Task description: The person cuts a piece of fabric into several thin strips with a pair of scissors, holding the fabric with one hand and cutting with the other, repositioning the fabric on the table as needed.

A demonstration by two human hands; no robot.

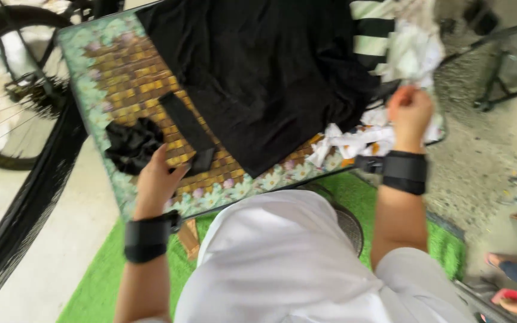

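A large black cloth lies spread over a table with a floral, gold-tiled cover. My left hand rests at the table's near left, fingers apart, touching a crumpled black fabric piece and close to a narrow black strip. My right hand is at the table's right edge, closed on a white patterned cloth that rises from a heap of white fabric. Both wrists wear black bands.
A striped black-and-white garment lies at the table's far right. A bicycle wheel stands close on the left. Green artificial turf lies under the table. Another person's foot and hand show at bottom right.
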